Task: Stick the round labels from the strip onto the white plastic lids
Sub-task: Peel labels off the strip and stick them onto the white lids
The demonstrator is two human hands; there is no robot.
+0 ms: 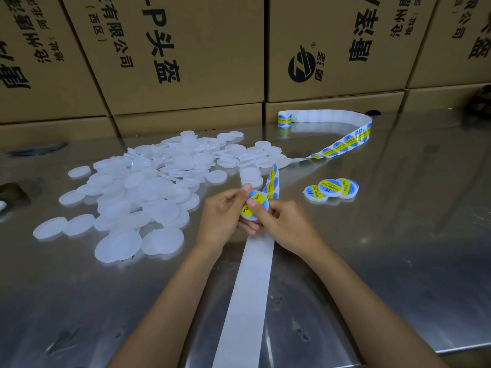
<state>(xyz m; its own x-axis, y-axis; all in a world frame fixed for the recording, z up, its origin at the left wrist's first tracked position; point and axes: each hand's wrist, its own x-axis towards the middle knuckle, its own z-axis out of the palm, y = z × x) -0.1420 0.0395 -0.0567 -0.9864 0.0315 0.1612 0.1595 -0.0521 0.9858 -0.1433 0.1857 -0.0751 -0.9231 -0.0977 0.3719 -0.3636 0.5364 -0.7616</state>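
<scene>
bare backing strip (247, 301) trails toward me; left hand (223, 216) and right hand (284, 221) both pinch a labelled lid (253, 205) above the surface (372, 248).

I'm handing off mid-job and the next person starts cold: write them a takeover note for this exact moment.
Left hand and right hand: both grip one round white plastic lid, thumbs pressing a yellow-and-blue round label onto it.
White label strip: runs from the hands to the far right of the steel table; the peeled white backing trails toward the person.
Done: three labelled lids lie right of the hands.
Left: the large pile of bare white lids on the left.
</scene>
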